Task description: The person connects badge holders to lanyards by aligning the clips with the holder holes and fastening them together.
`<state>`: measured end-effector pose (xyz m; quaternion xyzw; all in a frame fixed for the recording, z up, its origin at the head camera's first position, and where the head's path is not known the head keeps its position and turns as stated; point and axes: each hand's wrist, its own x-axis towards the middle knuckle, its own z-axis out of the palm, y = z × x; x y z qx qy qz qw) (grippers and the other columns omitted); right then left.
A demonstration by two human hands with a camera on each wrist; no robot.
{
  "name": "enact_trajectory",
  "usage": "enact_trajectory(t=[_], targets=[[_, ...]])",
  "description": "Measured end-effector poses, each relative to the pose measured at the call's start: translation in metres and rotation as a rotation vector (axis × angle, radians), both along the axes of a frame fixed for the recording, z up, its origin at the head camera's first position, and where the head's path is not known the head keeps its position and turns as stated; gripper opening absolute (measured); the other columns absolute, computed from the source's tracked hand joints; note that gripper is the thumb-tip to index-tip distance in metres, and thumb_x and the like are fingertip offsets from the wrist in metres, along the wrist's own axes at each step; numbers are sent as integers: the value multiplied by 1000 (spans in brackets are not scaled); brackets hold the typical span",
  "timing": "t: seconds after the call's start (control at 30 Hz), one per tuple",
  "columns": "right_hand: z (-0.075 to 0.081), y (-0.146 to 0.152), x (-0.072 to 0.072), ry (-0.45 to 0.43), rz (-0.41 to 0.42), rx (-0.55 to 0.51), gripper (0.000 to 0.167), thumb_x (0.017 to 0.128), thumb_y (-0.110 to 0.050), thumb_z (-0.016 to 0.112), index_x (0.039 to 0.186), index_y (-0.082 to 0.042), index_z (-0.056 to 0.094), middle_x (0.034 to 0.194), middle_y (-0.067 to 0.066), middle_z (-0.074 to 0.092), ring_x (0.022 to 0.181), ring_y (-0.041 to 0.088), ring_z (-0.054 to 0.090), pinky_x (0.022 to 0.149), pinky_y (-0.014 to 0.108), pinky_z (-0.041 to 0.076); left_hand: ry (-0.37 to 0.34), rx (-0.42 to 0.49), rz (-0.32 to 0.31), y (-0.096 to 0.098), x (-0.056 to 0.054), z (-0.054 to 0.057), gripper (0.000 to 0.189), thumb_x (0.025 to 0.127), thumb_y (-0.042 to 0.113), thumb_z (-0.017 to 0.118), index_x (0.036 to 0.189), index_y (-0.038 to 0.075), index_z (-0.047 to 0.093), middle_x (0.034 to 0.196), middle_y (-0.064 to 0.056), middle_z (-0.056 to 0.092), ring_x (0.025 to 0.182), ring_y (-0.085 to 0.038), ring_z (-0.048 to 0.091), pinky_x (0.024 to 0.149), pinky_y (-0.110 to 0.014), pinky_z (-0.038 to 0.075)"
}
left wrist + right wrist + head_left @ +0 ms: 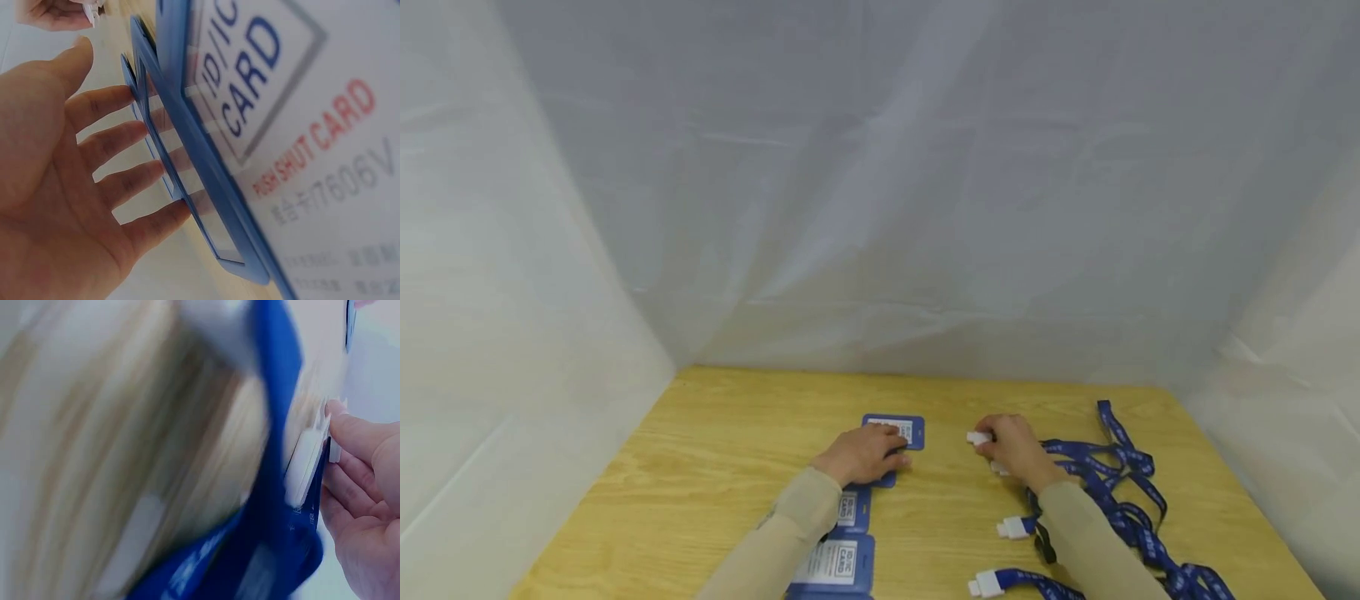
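Cards (pixel 841 564) nearest, lined up on bench (pixel 700 442), running back from left hand (pixel 863 454): fingers spread, touching far card (pixel 917 432). Right hand (pixel 1013 450): fingers pinch white clip (pixel 977 437); straps (pixel 1120 518) heaped right of them, more clips (pixel 987 584) wristward.

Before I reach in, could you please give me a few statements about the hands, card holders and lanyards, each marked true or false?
1. The right hand pinches a white piece. True.
2. The left hand rests among the lanyards. False: its fingers are at the blue card holders.
3. The lanyards are blue with pale printing. True.
4. All the card holders are right of the lanyards in the head view. False: those visible lie to the left.
5. The table has a wood-grain top. True.
6. Both sleeves are black. False: both are beige.
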<state>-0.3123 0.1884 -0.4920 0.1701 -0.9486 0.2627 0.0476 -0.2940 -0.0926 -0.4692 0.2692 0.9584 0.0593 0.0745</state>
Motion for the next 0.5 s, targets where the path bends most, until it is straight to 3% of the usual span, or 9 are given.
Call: enact_trajectory(t=[0.13,0.5], targets=[[-2,-5,2,10,26,-11,19,85,-6,80,103,-3,75,99,8,75,90,23,70,77,38,60,-2,-11,-10,4,1,-2,51,104,51,49,143,19,59,152,-6,51,142,-28,47,115,-46,43],[-1,-12,3,-6,-8,13,22,85,-8,80,105,-4,75,102,8,75,95,24,70,82,40,59,-12,-14,-6,11,1,-4,52,103,53,49,144,21,58,154,-3,50,142,-27,46,115,-46,42]])
